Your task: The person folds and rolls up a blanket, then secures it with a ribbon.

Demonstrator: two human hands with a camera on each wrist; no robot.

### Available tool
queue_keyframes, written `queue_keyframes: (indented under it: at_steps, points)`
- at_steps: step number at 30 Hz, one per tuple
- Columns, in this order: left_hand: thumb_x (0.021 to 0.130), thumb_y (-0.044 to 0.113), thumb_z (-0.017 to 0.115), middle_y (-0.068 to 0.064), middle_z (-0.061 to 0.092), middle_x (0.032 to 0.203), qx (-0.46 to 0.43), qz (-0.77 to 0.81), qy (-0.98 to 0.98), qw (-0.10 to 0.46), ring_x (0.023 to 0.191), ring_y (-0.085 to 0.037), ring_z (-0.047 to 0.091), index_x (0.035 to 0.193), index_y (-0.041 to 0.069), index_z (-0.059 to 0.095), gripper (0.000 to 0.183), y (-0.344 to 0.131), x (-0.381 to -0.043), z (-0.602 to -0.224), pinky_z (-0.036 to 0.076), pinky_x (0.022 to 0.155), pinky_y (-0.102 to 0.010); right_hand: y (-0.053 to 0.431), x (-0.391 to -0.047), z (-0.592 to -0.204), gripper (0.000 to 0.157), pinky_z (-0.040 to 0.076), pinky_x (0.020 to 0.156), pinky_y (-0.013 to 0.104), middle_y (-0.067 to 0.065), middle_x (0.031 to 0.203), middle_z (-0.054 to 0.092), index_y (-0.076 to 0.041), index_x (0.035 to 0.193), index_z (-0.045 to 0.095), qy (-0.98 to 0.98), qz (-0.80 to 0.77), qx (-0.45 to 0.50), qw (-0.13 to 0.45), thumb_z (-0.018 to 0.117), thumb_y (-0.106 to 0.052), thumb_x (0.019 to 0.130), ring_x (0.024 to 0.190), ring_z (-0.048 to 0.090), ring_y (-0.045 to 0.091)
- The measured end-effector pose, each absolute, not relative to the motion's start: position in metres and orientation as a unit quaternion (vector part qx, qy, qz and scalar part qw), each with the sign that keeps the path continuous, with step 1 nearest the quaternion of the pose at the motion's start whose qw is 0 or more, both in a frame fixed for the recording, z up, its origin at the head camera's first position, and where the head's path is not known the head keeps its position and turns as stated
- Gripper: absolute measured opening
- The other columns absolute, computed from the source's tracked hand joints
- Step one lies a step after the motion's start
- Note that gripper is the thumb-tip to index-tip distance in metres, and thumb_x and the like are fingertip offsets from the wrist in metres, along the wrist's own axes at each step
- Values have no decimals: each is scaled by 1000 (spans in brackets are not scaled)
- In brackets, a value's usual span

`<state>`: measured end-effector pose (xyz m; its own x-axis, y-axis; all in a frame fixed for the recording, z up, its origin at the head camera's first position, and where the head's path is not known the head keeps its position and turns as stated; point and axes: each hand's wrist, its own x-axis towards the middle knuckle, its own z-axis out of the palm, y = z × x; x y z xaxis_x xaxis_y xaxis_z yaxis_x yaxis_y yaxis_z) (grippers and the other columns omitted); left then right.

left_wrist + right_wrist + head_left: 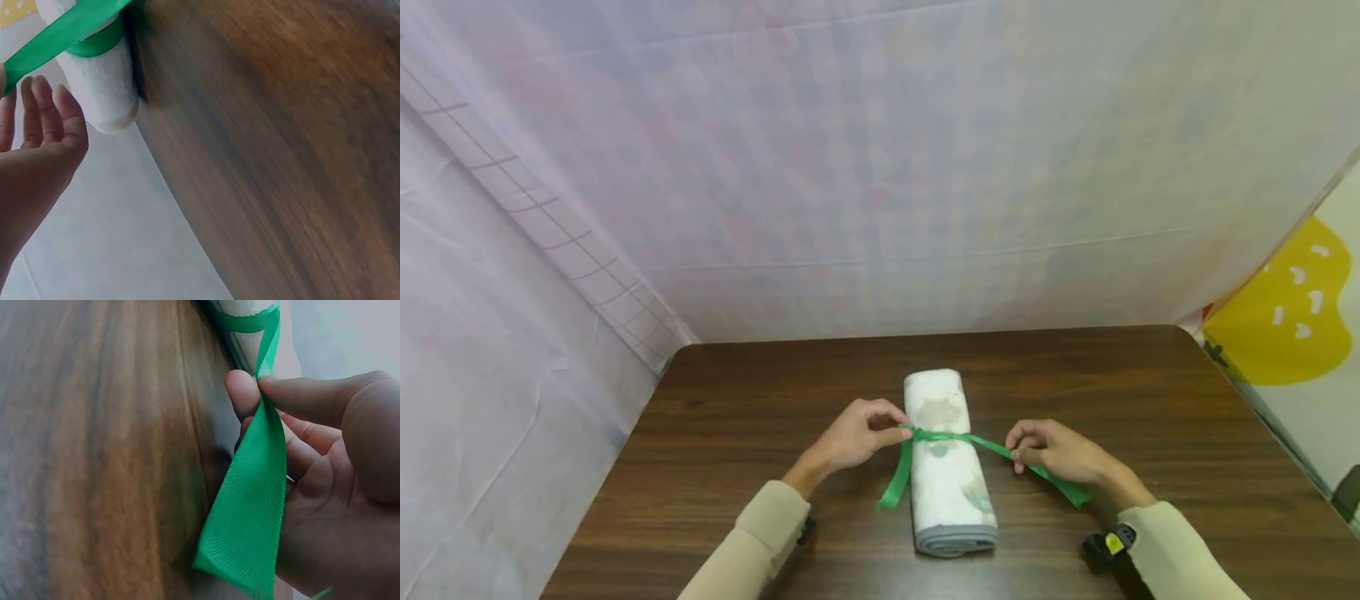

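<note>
A rolled white towel (pixel 942 483) with grey edging and pale printed shapes lies lengthwise on the table. Around its middle runs a green ribbon (pixel 951 436), crossed near the towel's left side. My left hand (pixel 856 433) pinches the ribbon there between thumb and forefinger, and one ribbon end droops below the fingers. In the left wrist view, that hand (pixel 47 119) has its other fingers loosely bent beside the towel. To the right of the towel, my right hand (pixel 1060 450) pinches the other length of ribbon, its wide tail (pixel 247 506) hanging past the thumb and forefinger.
The dark wood-grain table (pixel 737 392) has rounded far corners. A pale printed cloth (pixel 880 183) hangs behind its far edge, and another white sheet (pixel 497 375) hangs on the left. A yellow shape (pixel 1285 317) marks the white surface at right.
</note>
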<state>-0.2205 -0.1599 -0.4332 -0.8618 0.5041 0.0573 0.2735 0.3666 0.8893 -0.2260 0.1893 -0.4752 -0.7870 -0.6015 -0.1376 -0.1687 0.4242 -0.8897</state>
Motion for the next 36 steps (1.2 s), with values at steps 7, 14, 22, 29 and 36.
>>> queue_keyframes:
  at_steps: [7,14,22,29,36]
  points:
    - [93,23,71,-1,73,96,222,518,817,121,91,-21,66,97,17,75,9,-155,-223,-438,52,80,-29,192,-225,-464,15,48,72,25,17,88,70,4,106,58,799,-518,-218,216,61,-6,96,82,66,22]
    - [92,22,71,-3,73,95,223,520,817,115,90,-18,66,97,13,74,10,-152,-224,-442,52,80,-29,186,-225,-446,21,54,74,31,25,93,67,6,111,55,774,-569,-209,186,60,-10,98,84,66,30]
    - [91,21,72,-1,72,93,219,523,814,123,85,-12,64,97,14,74,10,-149,-223,-439,51,77,-27,154,-225,-417,24,57,74,35,8,89,67,8,107,57,740,-625,-169,182,64,-13,96,79,64,16]
    - [92,15,71,-5,73,95,208,526,816,119,83,-9,63,99,8,74,11,-144,-223,-437,50,76,-24,113,-235,-405,22,59,75,37,15,93,68,10,107,58,710,-670,-106,189,65,-5,93,77,67,18]
    - [91,10,70,-7,72,93,201,527,817,121,82,-9,63,98,5,73,9,-139,-224,-436,51,76,-24,90,-247,-411,23,52,62,25,8,87,70,8,108,63,761,-628,-57,149,67,-6,90,73,63,13]
